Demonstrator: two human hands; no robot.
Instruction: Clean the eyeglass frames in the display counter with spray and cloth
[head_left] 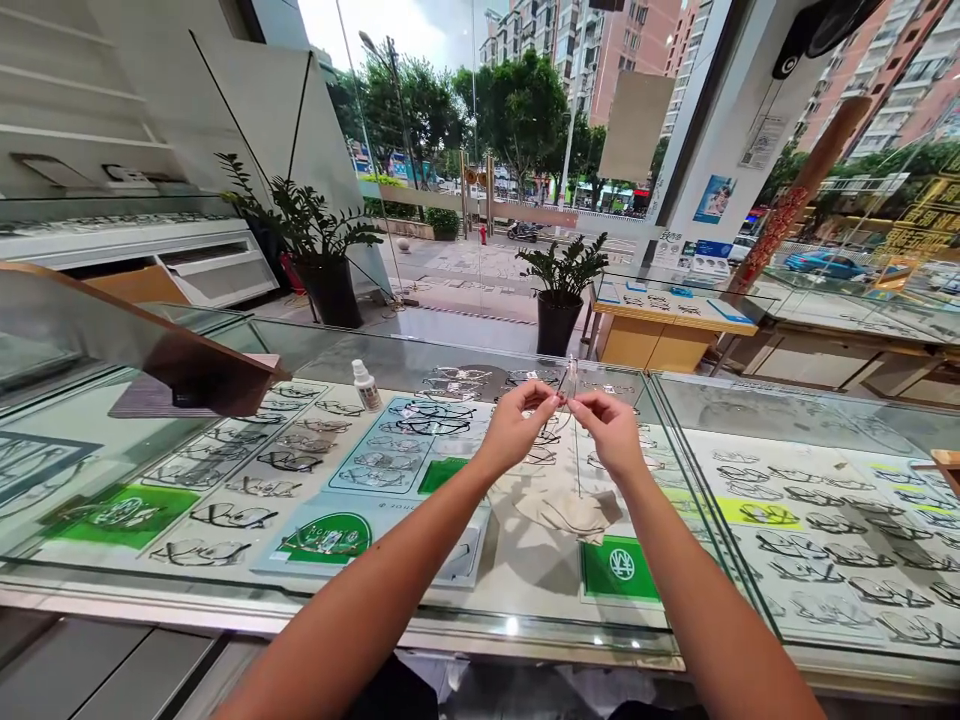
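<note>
Above the glass counter, my left hand (517,428) and my right hand (610,432) are close together, thumbs and fingers pinched. Between them is a thin-framed pair of eyeglasses (577,452), held by both hands; one slim temple hangs down and another sticks up. Much of the frame is hidden by my fingers or too fine to make out. Below the hands, a crumpled beige cloth (559,517) lies on the counter. A small white spray bottle (367,388) stands upright on the glass, left of my left hand.
Rows of eyeglasses (234,515) lie in the glass display counter (525,600), with green cards (621,567) among them. A brown-edged mirror or panel (150,340) juts in from the left. Two potted plants (562,290) stand beyond, before the shop window.
</note>
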